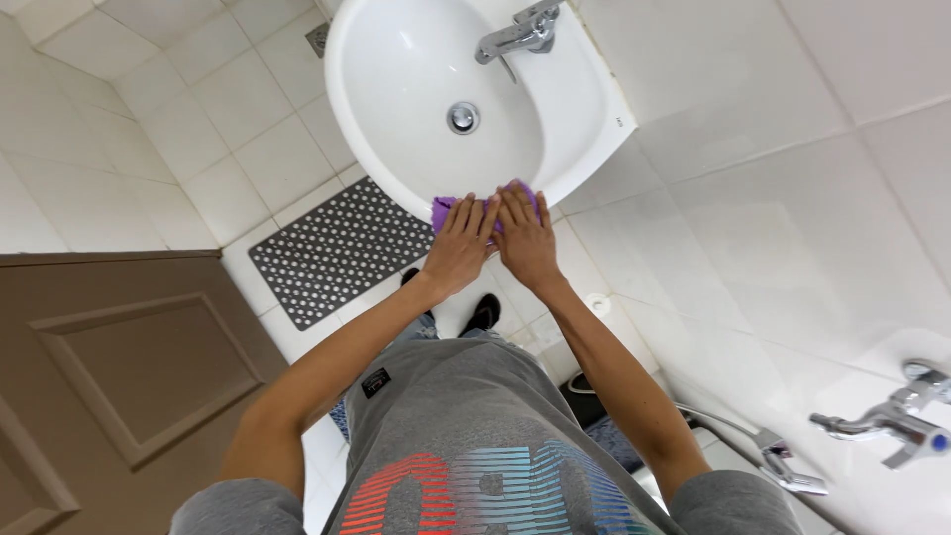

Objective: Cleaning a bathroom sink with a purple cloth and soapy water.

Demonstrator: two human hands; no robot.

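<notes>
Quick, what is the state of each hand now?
Left hand: open, fingers flat, pressing on the purple cloth at the sink front rim.
Right hand: open, fingers flat, pressing on the same cloth.

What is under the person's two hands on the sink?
A purple cloth lies under the left hand and right hand, pressed on the white sink's front rim. Only its edges show; the hands cover its middle.

Both hands, left (pixel 462 243) and right (pixel 525 238), pressed flat together.
</notes>
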